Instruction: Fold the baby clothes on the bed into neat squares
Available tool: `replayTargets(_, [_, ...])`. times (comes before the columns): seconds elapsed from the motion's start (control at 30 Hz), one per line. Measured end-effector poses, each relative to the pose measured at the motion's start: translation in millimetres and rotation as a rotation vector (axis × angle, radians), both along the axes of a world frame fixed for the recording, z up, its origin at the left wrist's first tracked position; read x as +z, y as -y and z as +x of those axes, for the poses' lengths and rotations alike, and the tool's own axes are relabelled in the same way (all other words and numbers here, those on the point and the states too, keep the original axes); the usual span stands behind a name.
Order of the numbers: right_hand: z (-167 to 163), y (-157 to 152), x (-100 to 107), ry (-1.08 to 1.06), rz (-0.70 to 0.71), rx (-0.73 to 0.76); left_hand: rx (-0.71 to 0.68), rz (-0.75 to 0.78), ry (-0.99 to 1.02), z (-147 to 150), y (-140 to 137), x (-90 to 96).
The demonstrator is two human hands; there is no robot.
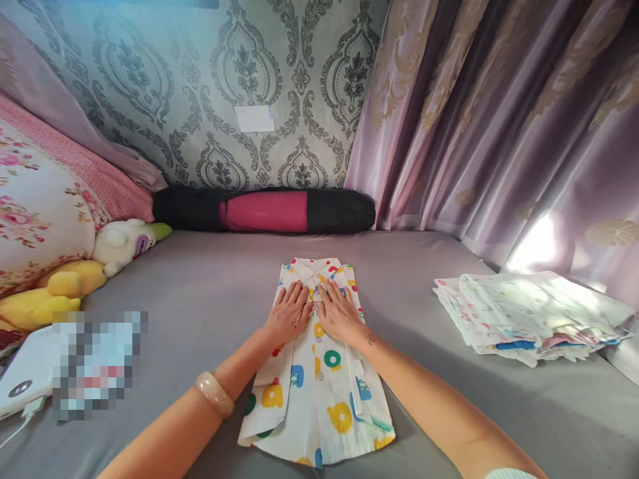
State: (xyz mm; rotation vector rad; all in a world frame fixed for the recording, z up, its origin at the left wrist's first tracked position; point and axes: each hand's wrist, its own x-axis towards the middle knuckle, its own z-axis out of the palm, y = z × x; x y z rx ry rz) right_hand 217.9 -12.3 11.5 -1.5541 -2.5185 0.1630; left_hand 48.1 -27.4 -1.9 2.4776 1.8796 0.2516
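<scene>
Shirt flat on bed, pretty much dead centre: shirt [319, 399], bed [200, 286]. Clothes pile [534, 313] off to right, curtain [449, 120] behind it. Roll [264, 211] way at back, along foot of wall [190, 100]. Left side's kinda busy: pillow [40, 199] at back, plush toys [124, 243] in front, then plugged-in device [30, 366] nearest, blurred-out thing [100, 366] just right of it.

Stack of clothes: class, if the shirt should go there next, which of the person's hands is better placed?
Probably the right hand: it lies on the shirt, on the side nearer the stack of clothes, while the left hand rests on the farther side.
</scene>
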Motion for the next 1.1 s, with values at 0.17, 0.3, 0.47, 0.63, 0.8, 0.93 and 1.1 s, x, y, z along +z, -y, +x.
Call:
replayTargets(0.17, [-3,-2,-2,-0.008,0.017,-0.006,0.016,-0.005,-0.002,2,-2,0.5])
replayTargets(0.3, [1,-3,3,-0.035,-0.040,0.021,-0.005,-0.041,0.036,-2,-3,3.5])
replayTargets(0.47, [25,11,18,-0.102,-0.150,0.074,-0.065,-0.058,0.116,-21,17,6.8])
replayTargets(0.63, [50,50,25,-0.045,-0.123,0.123,-0.166,-0.037,0.094,-37,68,10.8])
replayTargets(0.8, [48,84,14,-0.002,-0.096,0.172,-0.208,-0.088,0.043,-28,106,12.8])
replayTargets(0.93, [43,89,8,0.020,-0.074,0.158,-0.188,-0.118,0.040,-21,111,16.7])
replayTargets(1.1, [46,86,13,0.004,-0.108,0.172,-0.179,-0.118,0.062,-18,111,25.5])
